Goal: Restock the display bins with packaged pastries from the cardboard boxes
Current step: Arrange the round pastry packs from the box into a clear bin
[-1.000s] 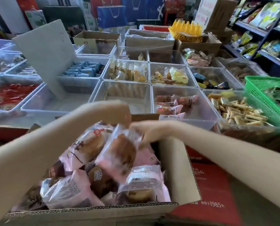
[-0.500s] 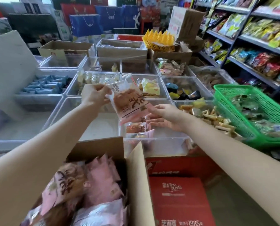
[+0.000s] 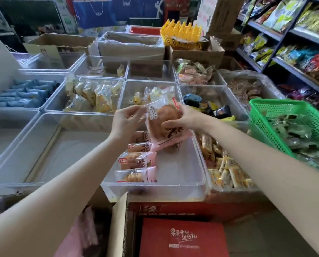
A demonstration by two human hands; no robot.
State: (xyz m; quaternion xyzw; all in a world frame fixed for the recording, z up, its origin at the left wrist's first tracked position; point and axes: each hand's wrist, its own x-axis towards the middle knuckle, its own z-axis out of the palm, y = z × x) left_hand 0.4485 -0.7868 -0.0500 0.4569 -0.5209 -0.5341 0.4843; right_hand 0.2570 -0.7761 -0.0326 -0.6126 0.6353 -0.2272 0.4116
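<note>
Head camera looks down over a grid of clear display bins, and the landmark is the clear bin (image 3: 182, 175) at centre, just beyond the open cardboard box (image 3: 117, 225) at the bottom edge. Along that bin's left side lies a row of pink-wrapped pastries (image 3: 136, 162), stacked one behind another; the rest of its floor is bare. Left of it sits a clear bin holding no packets (image 3: 34, 154). Right of it is a bin of small yellow-and-orange snack bars (image 3: 227, 173), and further right a green mesh basket (image 3: 292, 123) of green packets, its corner overlapping that bin's far side. Behind the centre bin are bins of pale yellow packets (image 3: 91, 97) and dark mixed wrappers (image 3: 210, 106), with blue packets (image 3: 23, 95) further left. A red carton (image 3: 182, 238) lies in front of the centre bin, beside the box's flap.

Both forearms reach over the near rim and cross part of the pastry row (the rearmost packets are hidden behind them). The right hand (image 3: 184, 117) is curled round a pink packaged pastry (image 3: 164, 127), thumb in front, fingers at its top edge, holding it tilted above the far half of the centre bin. The left hand (image 3: 127, 119) pinches the packet's clear top corner between thumb and fingertips.
</note>
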